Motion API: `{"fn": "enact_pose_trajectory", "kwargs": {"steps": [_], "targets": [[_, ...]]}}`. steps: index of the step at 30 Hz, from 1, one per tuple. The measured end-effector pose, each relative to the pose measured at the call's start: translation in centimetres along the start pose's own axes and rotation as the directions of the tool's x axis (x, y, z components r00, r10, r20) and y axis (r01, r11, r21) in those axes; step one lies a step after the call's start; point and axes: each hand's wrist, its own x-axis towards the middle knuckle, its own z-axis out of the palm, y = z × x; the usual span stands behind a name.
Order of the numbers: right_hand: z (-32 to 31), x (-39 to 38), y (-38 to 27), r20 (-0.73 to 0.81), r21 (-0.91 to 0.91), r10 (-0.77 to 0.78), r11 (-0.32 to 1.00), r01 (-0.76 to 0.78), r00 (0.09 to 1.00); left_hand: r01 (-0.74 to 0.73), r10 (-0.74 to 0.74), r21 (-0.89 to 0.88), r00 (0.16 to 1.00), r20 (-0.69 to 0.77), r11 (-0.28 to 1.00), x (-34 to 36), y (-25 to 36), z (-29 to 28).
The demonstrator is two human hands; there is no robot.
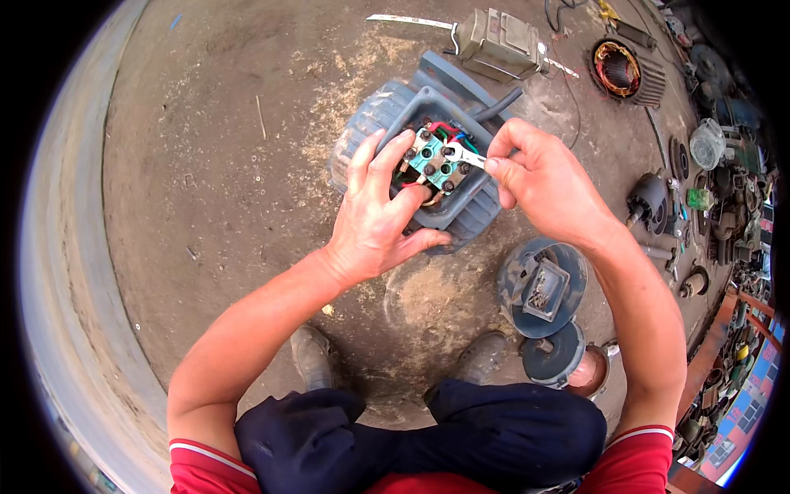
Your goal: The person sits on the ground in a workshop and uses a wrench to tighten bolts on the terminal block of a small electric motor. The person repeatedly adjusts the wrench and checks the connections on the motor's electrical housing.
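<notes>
Right hand (pixel 539 177) pinches wrench (pixel 470 157); left hand (pixel 370 226), loosely spread, steadies terminal block (pixel 436 164). Seat wrench squarely, turn gently.

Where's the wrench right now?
In the head view, the wrench is above and right of centre, in the right hand, its head at the upper-right side of the teal terminal block.

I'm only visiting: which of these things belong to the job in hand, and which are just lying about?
In the job:
wrench, in the right hand
green terminal block, where the wrench's end rests
blue-grey motor with its open box, left hand on it

Apparently lying about:
wire-wound stator
beige metal case beyond the motor
round blue-grey part, though it may belong
</notes>
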Motion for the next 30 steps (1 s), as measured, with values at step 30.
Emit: {"fn": "enact_pose_trajectory", "kwargs": {"steps": [30], "targets": [[4.3, -1.4, 0.7, -0.175, 0.347, 0.144, 0.935, -0.076, 0.974, 0.031, -0.034, -0.106, 0.999, -0.027, 0.994, 0.2, 0.3, -0.1]]}}
